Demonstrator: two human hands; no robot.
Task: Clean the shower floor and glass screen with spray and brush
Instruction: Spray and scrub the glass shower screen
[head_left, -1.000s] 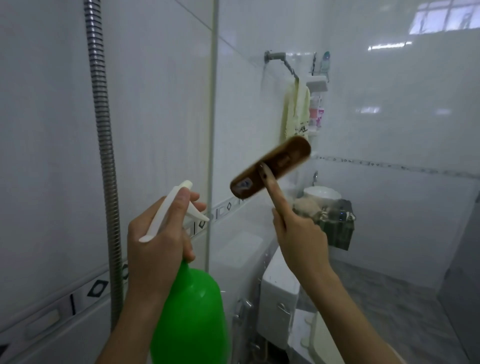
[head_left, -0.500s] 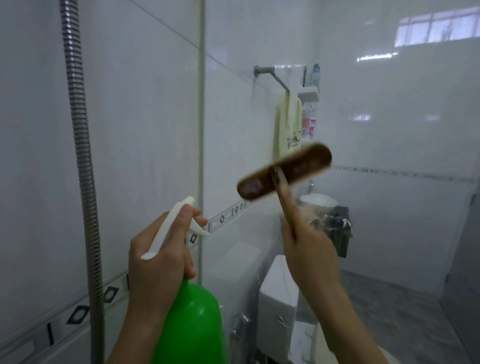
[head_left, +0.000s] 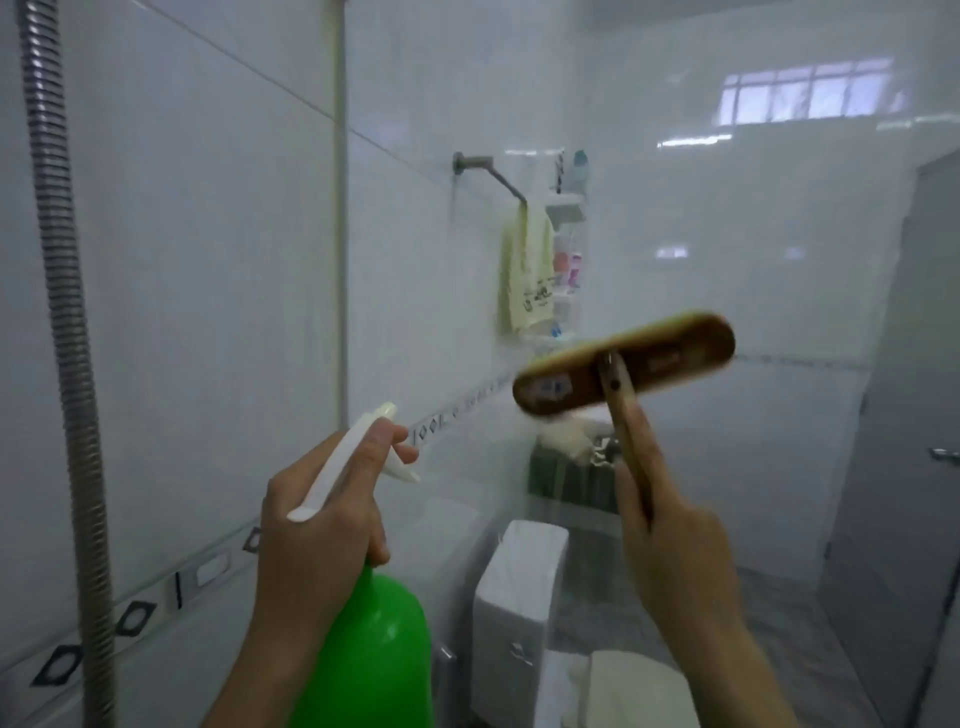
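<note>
My left hand (head_left: 317, 525) grips the white trigger head of a green spray bottle (head_left: 374, 654), held upright at lower centre with its nozzle toward the glass. My right hand (head_left: 670, 525) holds the handle of a brown wooden brush (head_left: 623, 361), forefinger stretched along the handle. The brush's long head is up against the glass screen (head_left: 727, 234), tilted a little, right end higher. The glass fills the view from its pale vertical edge strip (head_left: 339, 208) rightward. The shower floor is out of view.
A ribbed metal shower hose (head_left: 67, 338) hangs down the tiled wall at the left. Behind the glass are a toilet cistern (head_left: 519, 597), a yellow towel (head_left: 524, 275) on a rail, a shelf of bottles, and a grey door (head_left: 924, 415) at the right.
The brush has slid to the right and slightly down across the glass, its head now nearer level. The spray bottle has stayed nearly still in my left hand.
</note>
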